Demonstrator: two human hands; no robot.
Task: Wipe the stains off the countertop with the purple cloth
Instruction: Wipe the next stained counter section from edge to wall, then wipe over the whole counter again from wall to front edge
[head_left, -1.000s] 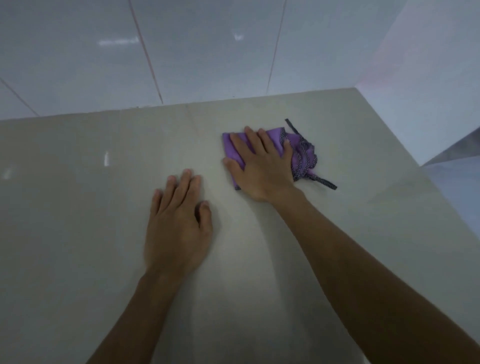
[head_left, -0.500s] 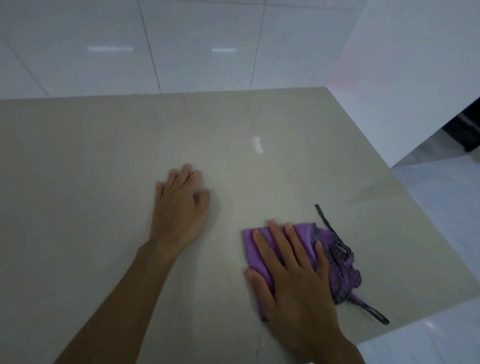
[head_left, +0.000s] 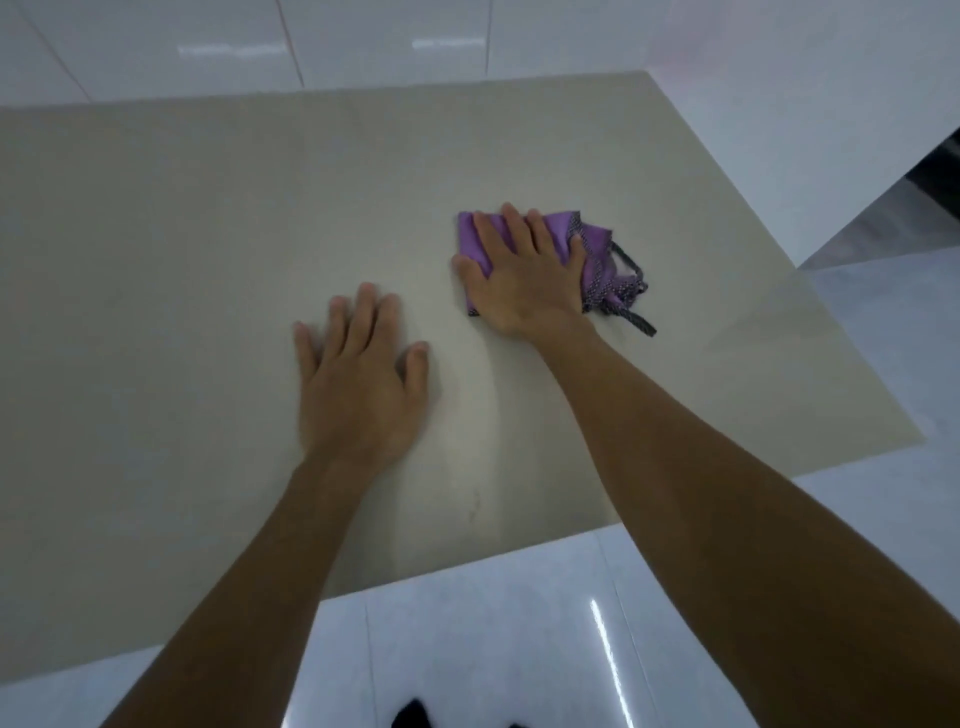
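On the beige worktop (head_left: 208, 249), my right hand (head_left: 524, 280) presses flat, fingers (head_left: 514, 228) spread, on the purple cloth (head_left: 558, 244), left hand (head_left: 358, 384) open, bracing; the loose dark-trimmed edge (head_left: 618, 291) could bunch, leaving the faint mark (head_left: 474, 504) unwiped.

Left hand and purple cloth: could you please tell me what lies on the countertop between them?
Nothing: the head view shows bare countertop between the left hand and the purple cloth.
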